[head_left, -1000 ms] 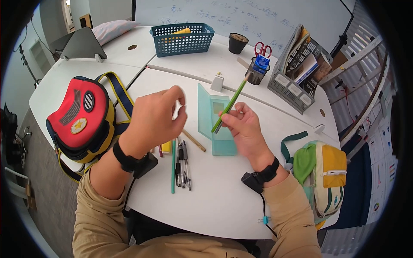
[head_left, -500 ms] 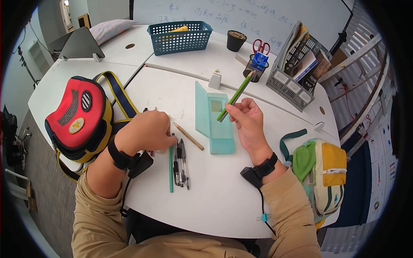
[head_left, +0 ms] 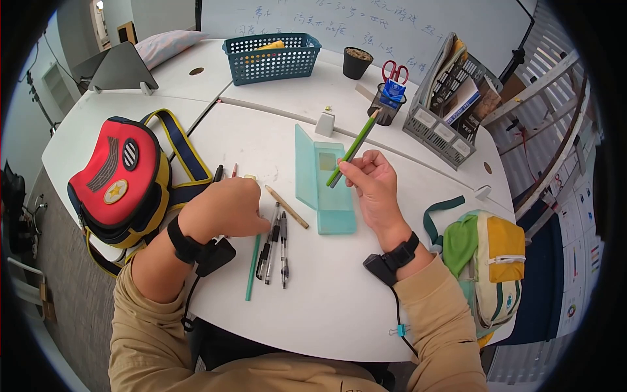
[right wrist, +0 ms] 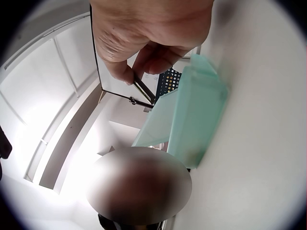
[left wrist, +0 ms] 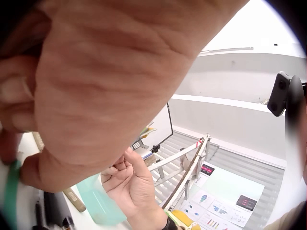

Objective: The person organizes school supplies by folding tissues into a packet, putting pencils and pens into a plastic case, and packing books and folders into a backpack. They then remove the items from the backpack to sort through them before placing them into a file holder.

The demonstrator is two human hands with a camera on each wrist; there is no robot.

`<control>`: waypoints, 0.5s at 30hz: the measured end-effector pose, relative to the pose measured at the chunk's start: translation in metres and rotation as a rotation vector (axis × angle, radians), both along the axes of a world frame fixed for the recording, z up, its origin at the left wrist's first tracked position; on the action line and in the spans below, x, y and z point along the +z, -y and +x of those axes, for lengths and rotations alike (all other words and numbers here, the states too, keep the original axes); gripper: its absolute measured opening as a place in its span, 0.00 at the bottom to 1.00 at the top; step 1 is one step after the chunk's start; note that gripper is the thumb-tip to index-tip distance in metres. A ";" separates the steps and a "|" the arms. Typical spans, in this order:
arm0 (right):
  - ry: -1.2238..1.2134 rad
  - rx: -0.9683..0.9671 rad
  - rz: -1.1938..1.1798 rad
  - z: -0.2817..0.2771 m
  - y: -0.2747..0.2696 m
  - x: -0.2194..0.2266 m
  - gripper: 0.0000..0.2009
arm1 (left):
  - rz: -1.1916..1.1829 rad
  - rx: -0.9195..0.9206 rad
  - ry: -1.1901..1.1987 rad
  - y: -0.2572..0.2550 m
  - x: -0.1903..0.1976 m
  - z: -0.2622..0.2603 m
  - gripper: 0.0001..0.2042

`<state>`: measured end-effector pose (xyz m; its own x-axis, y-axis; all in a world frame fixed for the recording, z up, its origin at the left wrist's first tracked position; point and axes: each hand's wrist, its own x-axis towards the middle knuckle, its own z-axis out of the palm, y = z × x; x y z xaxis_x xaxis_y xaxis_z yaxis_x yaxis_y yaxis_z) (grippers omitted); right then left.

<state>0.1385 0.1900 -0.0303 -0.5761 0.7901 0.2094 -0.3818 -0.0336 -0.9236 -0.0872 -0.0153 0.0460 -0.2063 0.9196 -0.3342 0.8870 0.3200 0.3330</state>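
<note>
My left hand [head_left: 225, 206] is low over the table, its thumb and fingertips pinching the upper end of a teal pencil [head_left: 252, 271]. In the left wrist view that pencil [left wrist: 11, 191] runs down from the fingertips. Just right of it lie several black-and-clear pens [head_left: 269, 251] and a tan pencil [head_left: 287, 207]. My right hand [head_left: 375, 189] holds a green pencil [head_left: 356, 149] together with a dark one, tips up, between thumb and fingers. Beside that hand, a translucent teal pencil case [head_left: 336, 222] stands with its lid [head_left: 305, 166] folded out to the left.
A red school bag [head_left: 114, 170] lies at the left, a cream and green bag [head_left: 493, 268] at the right. Behind are a perforated basket [head_left: 271, 62], a plant pot [head_left: 357, 64], a mesh pen holder [head_left: 385, 111] with scissors and a grey file rack [head_left: 441, 134].
My left hand came down from above the table to the pens. The teal pencil has swung, its lower end going left, and the pens shifted. The right hand still holds its pencils.
</note>
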 end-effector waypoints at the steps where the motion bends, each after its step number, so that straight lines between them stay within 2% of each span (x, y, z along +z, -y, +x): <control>1: -0.001 0.001 0.000 0.000 0.000 0.000 0.19 | 0.040 -0.022 -0.027 0.000 -0.009 -0.002 0.14; 5: -0.005 0.006 0.002 0.000 0.000 -0.001 0.19 | 0.073 0.021 -0.044 -0.001 -0.004 0.001 0.15; 8: -0.004 0.011 0.008 0.001 -0.001 -0.002 0.19 | 0.135 0.119 0.043 -0.002 0.009 0.001 0.16; 11: -0.002 0.001 0.038 0.001 0.003 0.001 0.19 | 0.473 0.202 -0.039 -0.003 0.006 -0.006 0.16; 12: 0.004 0.007 0.048 0.001 0.006 0.005 0.19 | 0.552 0.235 0.045 -0.002 0.008 -0.008 0.14; 15: 0.033 0.031 0.085 0.001 0.019 0.017 0.19 | 0.725 0.255 0.081 -0.001 0.017 -0.006 0.13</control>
<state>0.1400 0.1714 -0.0133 -0.6076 0.7519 0.2559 -0.3514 0.0345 -0.9356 -0.0935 -0.0147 0.0635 -0.4416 0.8418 0.3105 0.7789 0.1880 0.5983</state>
